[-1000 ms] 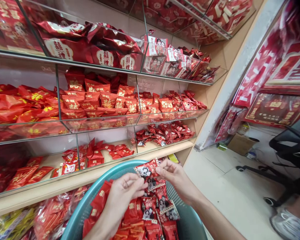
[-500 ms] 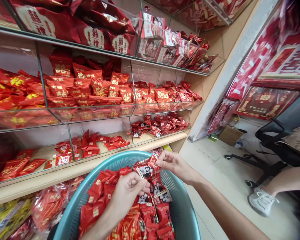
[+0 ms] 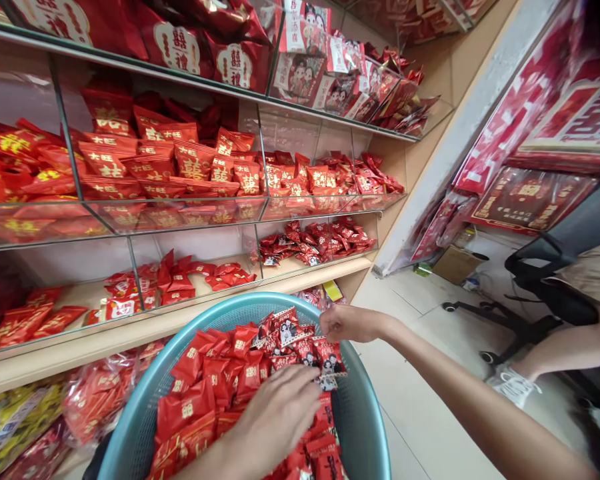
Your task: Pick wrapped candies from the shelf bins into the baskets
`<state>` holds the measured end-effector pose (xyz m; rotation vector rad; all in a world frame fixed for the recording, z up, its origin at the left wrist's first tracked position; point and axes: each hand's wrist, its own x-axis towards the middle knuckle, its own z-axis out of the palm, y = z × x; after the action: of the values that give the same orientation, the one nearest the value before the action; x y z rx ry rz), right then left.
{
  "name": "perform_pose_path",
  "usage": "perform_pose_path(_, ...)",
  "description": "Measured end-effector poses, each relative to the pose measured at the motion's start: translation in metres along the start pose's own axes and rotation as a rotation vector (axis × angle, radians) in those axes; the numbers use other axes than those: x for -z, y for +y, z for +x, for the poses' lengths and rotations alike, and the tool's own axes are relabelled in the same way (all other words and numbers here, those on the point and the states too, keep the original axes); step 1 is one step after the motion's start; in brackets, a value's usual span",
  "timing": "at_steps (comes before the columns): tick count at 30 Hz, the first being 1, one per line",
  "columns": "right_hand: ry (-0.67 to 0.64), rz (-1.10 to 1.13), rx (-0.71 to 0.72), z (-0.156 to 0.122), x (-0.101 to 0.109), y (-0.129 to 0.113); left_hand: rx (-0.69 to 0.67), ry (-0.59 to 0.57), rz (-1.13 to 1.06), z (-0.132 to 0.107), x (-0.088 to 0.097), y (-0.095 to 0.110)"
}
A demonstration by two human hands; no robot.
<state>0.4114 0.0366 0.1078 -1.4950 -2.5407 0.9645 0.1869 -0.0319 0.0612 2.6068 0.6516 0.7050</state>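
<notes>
A teal plastic basket (image 3: 215,311) sits in front of me, filled with small red sweet packets (image 3: 207,383). On top of them lies a strip of joined packets (image 3: 300,347) printed with cartoon figures. My right hand (image 3: 346,323) is at the basket's far rim, fingers pinched on the far end of the strip. My left hand (image 3: 277,413) rests palm down, low on the pile. Its fingers are drawn together at the strip's near end, a little blurred.
Glass shelves (image 3: 180,207) at left and ahead hold heaps of red packets and larger red bags, above a wooden ledge (image 3: 145,330). At right there are a tiled floor (image 3: 430,373), a cardboard box (image 3: 455,263), a black wheeled chair (image 3: 545,280) and a seated person's leg and shoe (image 3: 515,383).
Both hands have come down with the strip, from held up over the basket to lying on the pile. The view tilted down and a seated person came into view at right.
</notes>
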Motion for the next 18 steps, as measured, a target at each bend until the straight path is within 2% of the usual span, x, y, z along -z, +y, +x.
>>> perform_pose_path(2,0.016,-0.036,0.005,0.006,-0.001,0.000,-0.217,-0.003,0.261,0.009,-0.015,0.000)
perform_pose_path(4,0.050,-0.069,0.013,0.009,-0.004,0.000,-0.329,-0.005,0.443,0.020,-0.029,-0.005)
perform_pose_path(9,0.236,-0.193,0.013,0.010,-0.004,0.007,-0.356,0.004,0.621,0.036,-0.050,-0.022)
perform_pose_path(11,0.319,-0.186,-0.001,0.014,0.006,0.011,-0.345,0.016,0.654,0.039,-0.053,-0.027)
perform_pose_path(14,0.498,-0.199,-0.055,0.025,0.031,0.017,-0.365,0.033,0.691,0.040,-0.055,-0.033)
perform_pose_path(16,0.595,-0.256,-0.166,0.039,0.050,0.019,-0.398,0.033,0.701,0.041,-0.054,-0.036)
perform_pose_path(18,0.644,-0.323,-0.356,0.058,0.065,0.020,-0.427,0.022,0.695,0.042,-0.052,-0.038)
